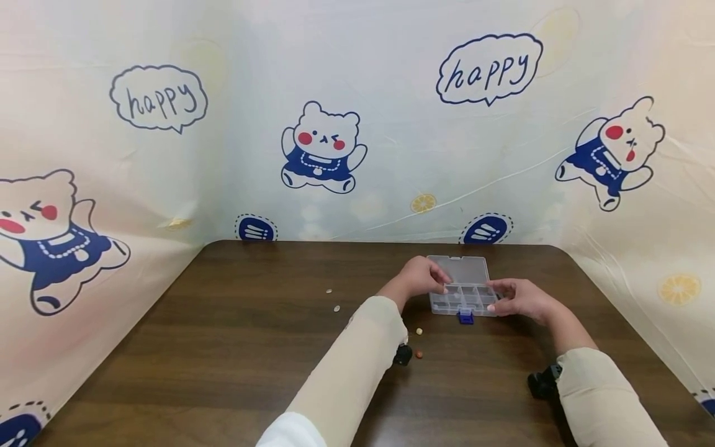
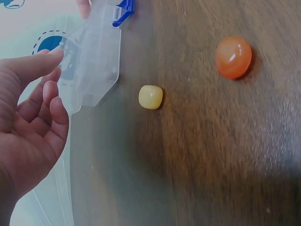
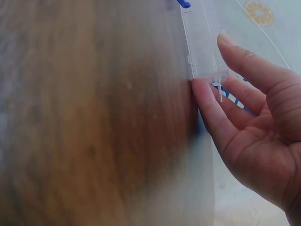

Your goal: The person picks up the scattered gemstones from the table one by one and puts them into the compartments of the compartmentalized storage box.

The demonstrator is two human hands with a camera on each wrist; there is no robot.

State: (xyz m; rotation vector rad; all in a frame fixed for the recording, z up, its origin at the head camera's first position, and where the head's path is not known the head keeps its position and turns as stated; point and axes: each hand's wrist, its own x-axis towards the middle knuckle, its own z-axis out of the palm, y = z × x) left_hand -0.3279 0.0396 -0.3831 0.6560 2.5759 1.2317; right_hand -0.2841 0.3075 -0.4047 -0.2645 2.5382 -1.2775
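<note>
Left hand [image 1: 419,277]: I'm reaching over the box [image 1: 447,308], fingertips close; can't tell if they're pinching
Right hand [image 1: 522,299]: gripping its end, probably for steadying
Box: lying open on the table [image 1: 223,360], probably for easy access

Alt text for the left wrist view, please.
A person's bare left grip is close to a clear plastic box with a blue latch. On the brown wood-grain table lie a small yellow piece and an orange one, apart from each other.
</note>
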